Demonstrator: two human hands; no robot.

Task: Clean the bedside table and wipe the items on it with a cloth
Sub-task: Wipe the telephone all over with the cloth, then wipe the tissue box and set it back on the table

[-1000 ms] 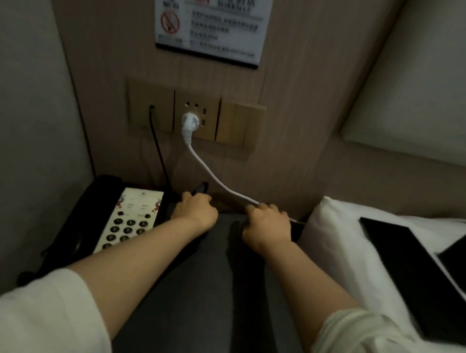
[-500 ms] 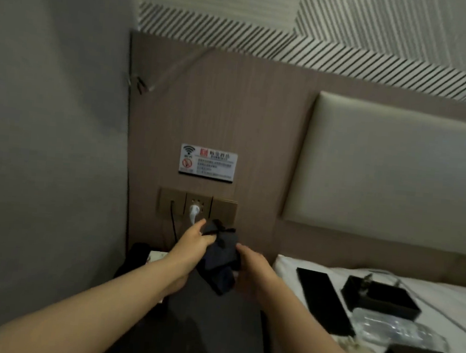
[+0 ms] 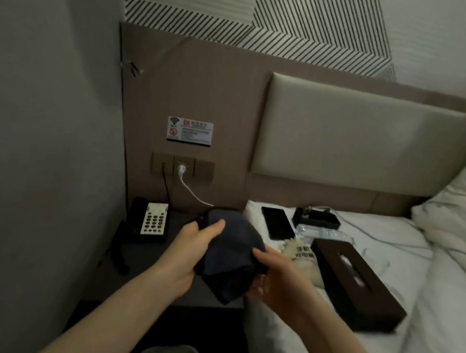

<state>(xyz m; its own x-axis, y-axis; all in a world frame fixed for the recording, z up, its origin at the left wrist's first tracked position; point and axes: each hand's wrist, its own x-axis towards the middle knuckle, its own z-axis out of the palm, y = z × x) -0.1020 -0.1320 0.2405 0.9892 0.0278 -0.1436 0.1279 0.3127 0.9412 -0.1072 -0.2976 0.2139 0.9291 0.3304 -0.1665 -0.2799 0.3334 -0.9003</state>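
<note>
Cloth gathered up above the worktop

Both the left hand (image 3: 187, 253) and right hand (image 3: 279, 277) grip the dark cloth (image 3: 229, 258), held over the worktop (image 3: 172, 258); she seems to be refolding it. Next likely: wiping the telephone (image 3: 147, 222), needing one hand freed.

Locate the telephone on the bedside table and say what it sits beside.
In the head view the telephone sits at the back left corner of the bedside table, against the grey side wall, below the socket panel.
</note>
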